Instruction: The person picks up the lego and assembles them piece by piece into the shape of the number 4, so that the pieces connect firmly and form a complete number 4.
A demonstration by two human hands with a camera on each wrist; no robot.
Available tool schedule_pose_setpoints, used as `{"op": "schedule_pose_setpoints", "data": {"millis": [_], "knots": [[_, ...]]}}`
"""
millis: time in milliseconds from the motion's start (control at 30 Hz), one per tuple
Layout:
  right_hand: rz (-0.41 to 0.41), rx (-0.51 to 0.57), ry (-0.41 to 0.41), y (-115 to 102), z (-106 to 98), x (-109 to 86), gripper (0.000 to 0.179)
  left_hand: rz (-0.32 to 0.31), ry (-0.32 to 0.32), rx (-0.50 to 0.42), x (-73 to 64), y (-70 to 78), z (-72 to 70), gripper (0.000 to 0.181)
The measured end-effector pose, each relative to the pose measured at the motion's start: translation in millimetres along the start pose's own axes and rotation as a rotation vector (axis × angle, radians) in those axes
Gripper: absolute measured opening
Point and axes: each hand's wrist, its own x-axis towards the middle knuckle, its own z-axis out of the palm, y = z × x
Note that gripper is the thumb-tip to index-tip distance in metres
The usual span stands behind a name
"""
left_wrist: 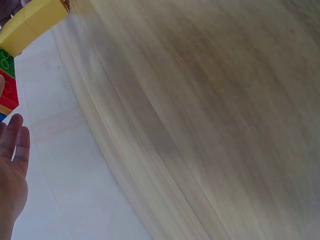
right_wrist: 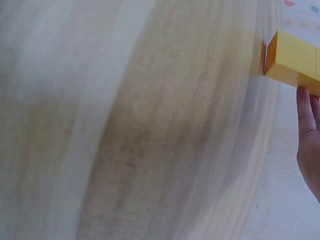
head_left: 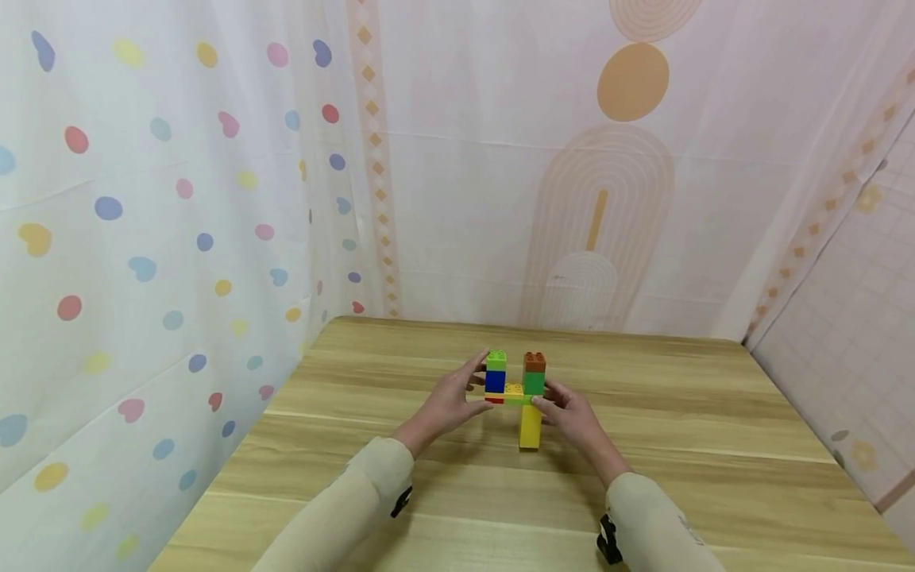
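Both hands are at one structure of toy building blocks (head_left: pixel 513 390) over the wooden table. Its left column has a lime block (head_left: pixel 496 361) on a blue block (head_left: pixel 496 381), above a thin yellow layer and a red block (left_wrist: pixel 10 92). The right column has a brown block (head_left: pixel 534 363) on a green block (head_left: pixel 534 384). Below that hangs a yellow leg (head_left: pixel 530 429), its lower end close to the tabletop. My left hand (head_left: pixel 452 401) holds the left column, thumb at the red block. My right hand (head_left: pixel 572 413) grips the right side, thumb at the front, fingers partly hidden behind.
The wood-grain table (head_left: pixel 679 445) extends around the blocks on every side. A dotted curtain (head_left: pixel 164 238) hangs along the left, and a patterned curtain (head_left: pixel 465 199) backs the far edge. Dark straps (head_left: pixel 609 540) show under the sleeves.
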Motion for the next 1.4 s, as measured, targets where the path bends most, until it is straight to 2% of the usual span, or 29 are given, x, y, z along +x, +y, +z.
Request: {"op": "schedule_pose_setpoints", "data": {"millis": [267,600,1000,1400], "knots": [[0.001,0.008,0.000,0.1,2.9,-0.3,0.053,-0.017,-0.010,-0.006,1.9,-1.9,0.2,0.091],[-0.002,0.010,-0.012,0.2,2.3,-3.8,0.052,-0.041,-0.045,-0.023,6.8,-11.8,-2.5,0.087],[0.000,-0.026,-0.053,3.3,0.0,-3.4,0.049,-0.132,-0.123,-0.050,11.8,-20.0,-4.2,0.087],[0.048,-0.082,-0.129,7.6,-3.8,1.6,0.064,-0.227,-0.170,-0.027,18.1,-23.1,-4.2,0.089]]}}
